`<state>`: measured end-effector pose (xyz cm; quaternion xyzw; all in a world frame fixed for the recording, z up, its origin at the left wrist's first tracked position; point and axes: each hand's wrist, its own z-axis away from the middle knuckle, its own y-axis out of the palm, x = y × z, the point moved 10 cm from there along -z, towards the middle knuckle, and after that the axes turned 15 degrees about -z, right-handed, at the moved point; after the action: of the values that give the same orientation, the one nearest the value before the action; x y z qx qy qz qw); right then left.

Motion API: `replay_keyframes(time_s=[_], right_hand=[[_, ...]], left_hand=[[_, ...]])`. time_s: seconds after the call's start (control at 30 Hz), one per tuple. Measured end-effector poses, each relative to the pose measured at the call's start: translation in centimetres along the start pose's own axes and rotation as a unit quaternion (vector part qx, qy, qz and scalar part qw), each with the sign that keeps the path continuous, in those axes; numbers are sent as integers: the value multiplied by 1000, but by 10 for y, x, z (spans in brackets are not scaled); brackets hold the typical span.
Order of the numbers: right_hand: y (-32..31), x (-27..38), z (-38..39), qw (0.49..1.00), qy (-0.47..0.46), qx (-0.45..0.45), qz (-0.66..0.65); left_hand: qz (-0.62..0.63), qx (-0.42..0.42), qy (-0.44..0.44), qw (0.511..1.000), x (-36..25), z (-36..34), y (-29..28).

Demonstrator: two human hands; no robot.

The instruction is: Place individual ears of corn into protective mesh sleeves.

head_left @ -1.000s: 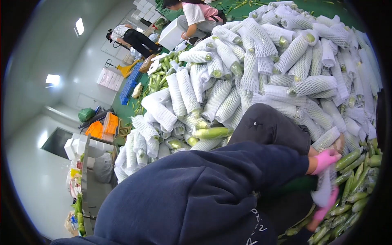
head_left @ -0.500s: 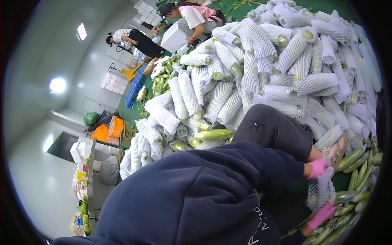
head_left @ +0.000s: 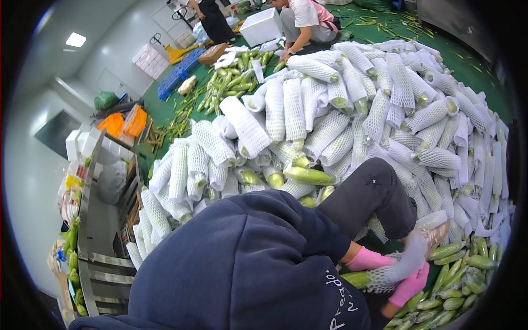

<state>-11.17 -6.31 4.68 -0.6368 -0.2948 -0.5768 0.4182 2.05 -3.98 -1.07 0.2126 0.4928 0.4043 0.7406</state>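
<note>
My hands, in pink gloves, work close together at the lower right, beside my shoe. Between them is a long green squash (head_left: pixel 357 279), its bare end toward my body and its other part inside a white foam net sleeve (head_left: pixel 383 278). My right hand (head_left: pixel 411 284) is closed around the sleeved part. Lying along the upper side of the squash, my left hand (head_left: pixel 372 257) has its fingers hidden by the sleeve, whose loose white end is blurred by motion.
Bare green squashes (head_left: pixel 454 280) lie beside my hands at the lower right. A large heap of sleeved squashes (head_left: pixel 330 121) spreads beyond my knee. Farther off, a person (head_left: pixel 311 25) crouches by a white foam box (head_left: pixel 268 26). A metal rack (head_left: pixel 91 242) stands at left.
My hands have come leftward and closer together, with the squash and sleeve now between them. My view has shifted. The crouching person's hand now reaches to the far squashes.
</note>
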Motion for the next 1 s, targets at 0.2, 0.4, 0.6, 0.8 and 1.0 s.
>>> replay_keyframes(time_s=[0.2, 0.4, 0.6, 0.8, 1.0], right_hand=[[-64, -92, 16, 962, 52, -59, -262], [32, -90, 147, 875, 218, -103, -419], [11, -49, 142, 793, 252, -185, -523], [-3, -47, 129, 978, 202, -39, -38], [-153, -37, 67, 957, 110, -267, 15]], left_hand=[[-45, 71, -35, 996, 13, 39, 16], [0, 98, -190, 977, 43, 76, 17], [42, -20, -178, 983, 50, 17, -11], [103, -60, -109, 987, 27, -21, -6], [-36, -95, 73, 992, -139, -92, -41]])
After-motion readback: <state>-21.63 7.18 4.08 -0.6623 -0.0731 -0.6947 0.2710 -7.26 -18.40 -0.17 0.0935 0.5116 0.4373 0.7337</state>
